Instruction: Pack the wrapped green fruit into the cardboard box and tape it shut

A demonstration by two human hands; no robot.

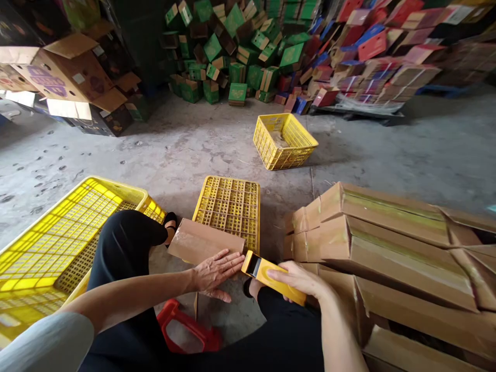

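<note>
My left hand [217,275] lies flat with its fingers stretched out, at the near edge of a brown cardboard piece [205,240]. That cardboard rests at the near end of an upturned yellow plastic crate [228,201]. My right hand [294,281] is wrapped around the body of a yellow stapler [265,271]. The stapler's front end, with a dark slot, reaches the cardboard's right corner, close to my left fingertips. Whether the two touch, I cannot tell. The cardboard's underside is hidden.
To my right, flattened cardboard boxes [403,243] are stacked. A large yellow crate [42,243] stands left, and a smaller yellow crate [287,142] ahead. A red plastic frame [189,330] is between my legs. Green boxes [236,93] and red boxes [372,46] are piled behind.
</note>
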